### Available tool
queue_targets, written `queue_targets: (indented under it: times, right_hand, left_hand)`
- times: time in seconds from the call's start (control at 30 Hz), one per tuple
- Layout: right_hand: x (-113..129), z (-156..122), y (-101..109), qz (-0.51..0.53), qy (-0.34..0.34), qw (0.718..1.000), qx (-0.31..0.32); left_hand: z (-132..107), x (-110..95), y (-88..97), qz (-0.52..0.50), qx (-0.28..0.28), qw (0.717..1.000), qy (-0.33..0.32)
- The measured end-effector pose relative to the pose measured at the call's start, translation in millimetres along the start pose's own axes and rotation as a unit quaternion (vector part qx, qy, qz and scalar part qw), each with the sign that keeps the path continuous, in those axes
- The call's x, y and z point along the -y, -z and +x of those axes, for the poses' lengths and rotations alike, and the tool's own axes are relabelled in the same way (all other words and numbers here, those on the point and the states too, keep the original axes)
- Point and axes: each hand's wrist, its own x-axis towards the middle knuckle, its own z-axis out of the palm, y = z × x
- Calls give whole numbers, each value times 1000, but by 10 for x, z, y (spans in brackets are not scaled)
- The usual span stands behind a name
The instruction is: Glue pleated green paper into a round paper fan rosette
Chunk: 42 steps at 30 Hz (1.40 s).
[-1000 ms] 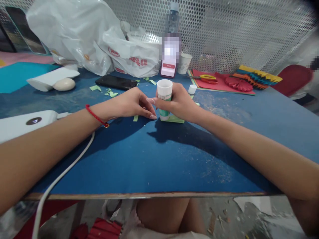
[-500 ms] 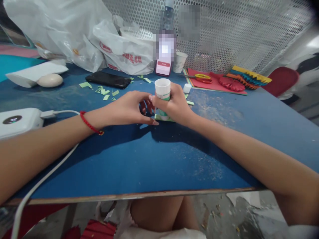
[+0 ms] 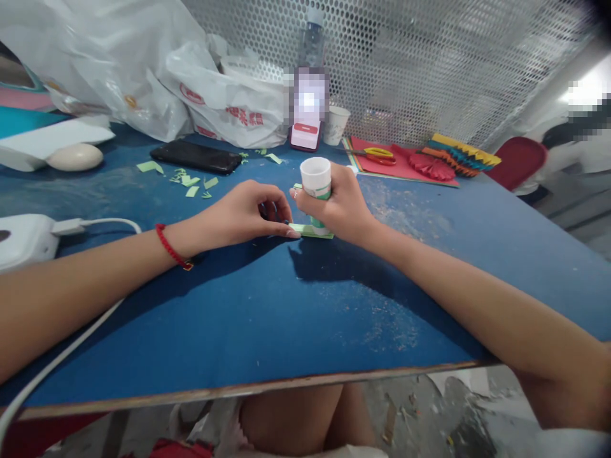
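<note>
White plastic with a green band marks the tube (image 3: 316,183) that we see standing near the middle of the desk (image 3: 214,324), inside the right hand (image 3: 344,202). That hand's grip is closed around the tube, thumb across the near side and fingers wrapped behind. The left hand (image 3: 251,210) has its thumb and fingertips at the left end of a light green strip (image 3: 307,231); we cannot make out whether its grip pinches the paper or only presses on it.

We judge that the tube is held upright so its lower end meets the strip squarely, and that the left hand sits there to keep the paper from sliding. The scissors (image 3: 380,154) lie on the red paper (image 3: 382,167) at the back, seemingly set aside within reach. The lit phone (image 3: 305,127) stands upright there, perhaps so its screen can be seen from the seat. We find green scraps (image 3: 192,191) scattered beyond the left hand, near the black phone (image 3: 196,156).

The tube's long axis runs close to vertical, round white rim upward and green part down towards the strip. The strip's long axis lies left to right, roughly along the near edge of the desk.
</note>
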Motion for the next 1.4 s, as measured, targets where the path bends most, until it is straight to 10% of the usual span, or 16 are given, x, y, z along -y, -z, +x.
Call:
queue_targets:
  times: [0.33,0.53,0.87,1.4]
  right_hand:
    - [-14,-53,205,2,25,999,-37]
    - [173,79,319,36,39,981,-184]
    - [73,28,197,-64,39,997,24]
    - [-10,-30,249,-25,26,999,29]
  left_hand:
    - [-28,-79,3,-8,-16,999,29]
    - [-35,-67,-10,-14,-30,999,20]
    - [-37,-41,-4,-24,-13,1000,16]
    - [-49,-8,60,-39,16,999,15]
